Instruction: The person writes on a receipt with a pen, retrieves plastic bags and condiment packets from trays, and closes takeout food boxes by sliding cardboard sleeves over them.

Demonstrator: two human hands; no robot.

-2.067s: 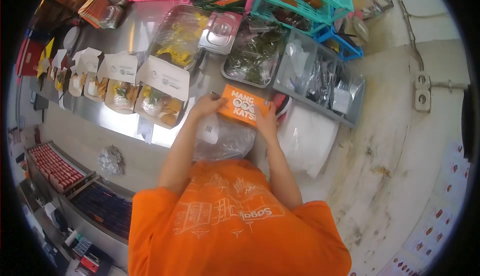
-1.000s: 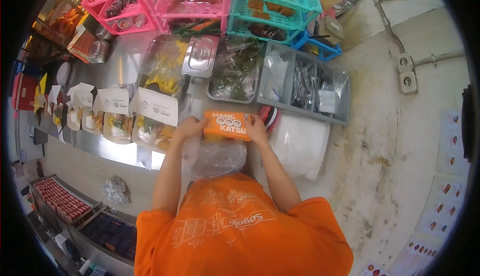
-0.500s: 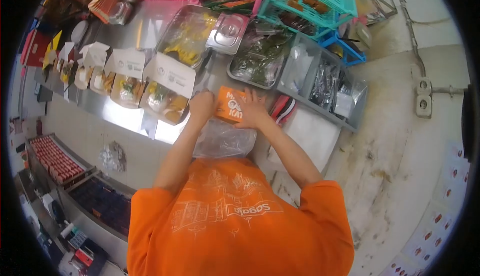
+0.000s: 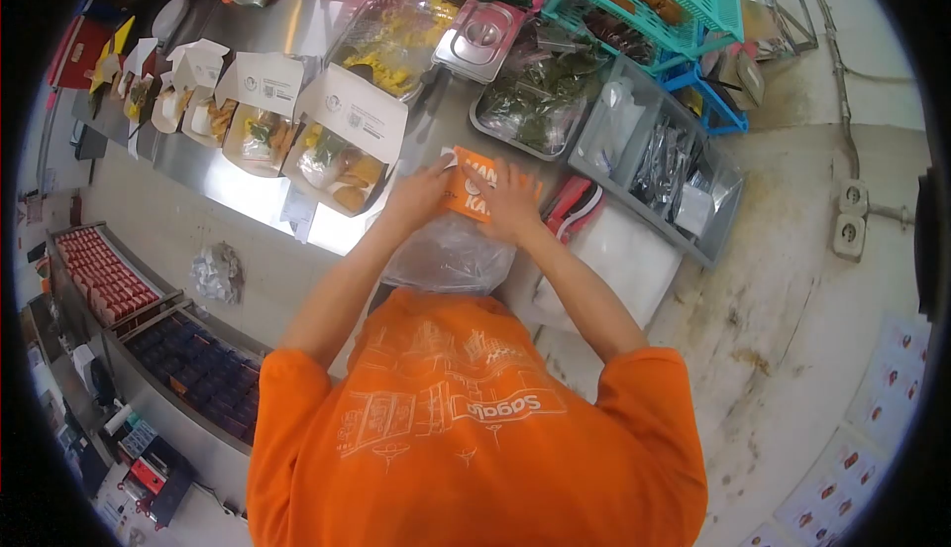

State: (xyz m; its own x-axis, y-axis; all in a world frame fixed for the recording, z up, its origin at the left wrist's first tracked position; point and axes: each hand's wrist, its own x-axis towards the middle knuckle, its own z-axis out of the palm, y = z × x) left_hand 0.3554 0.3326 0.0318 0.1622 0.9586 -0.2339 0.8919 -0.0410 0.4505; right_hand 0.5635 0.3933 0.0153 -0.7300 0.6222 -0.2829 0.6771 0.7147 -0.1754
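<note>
An orange printed carton [image 4: 475, 186] lies on the steel counter in front of me. My left hand [image 4: 421, 193] is at the carton's left edge, its fingers closed there beside a small white patch. Spread over the carton's right part, my right hand [image 4: 507, 205] lies with its fingers stretched out, hiding some of the print. A clear plastic bag [image 4: 451, 258] is just below the carton, close to my body. To the left stands an open white food box [image 4: 362, 116] with a wrapped white portion and fried pieces inside.
Several more open food boxes [image 4: 265, 81] line the counter leftward. Beyond are a tray of yellow food [image 4: 396, 37], a lidded steel container [image 4: 479, 42] and a tray of bagged greens [image 4: 535, 101]. A grey divided bin [image 4: 644, 165] and a red-black tool [image 4: 575, 208] lie right.
My left hand has moved from beside the carton onto its left edge. My right hand stays spread on the carton, covering its right part. The camera view has shifted slightly.
</note>
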